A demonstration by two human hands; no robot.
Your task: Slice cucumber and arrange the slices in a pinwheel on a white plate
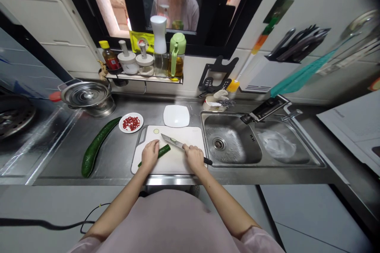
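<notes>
On the white cutting board [178, 166] lies a piece of cucumber [164, 150], its cut end pointing right. My left hand [150, 154] is closed over its middle, holding it against the board. The kitchen knife [173, 141] is in my right hand [194, 159], its black handle sticking out to the right and its blade pointing left, just past the cut end. A small green-edged slice clings to the blade. One round cucumber slice [156, 131] rests near the board's upper left.
A whole cucumber [99, 146] lies left of the board, beside a plate of chopped red chili [131, 122]. Behind the board is a white square plate [176, 116]. At right is a double sink [234, 156]; a lidded steel pot [89, 97] stands back left.
</notes>
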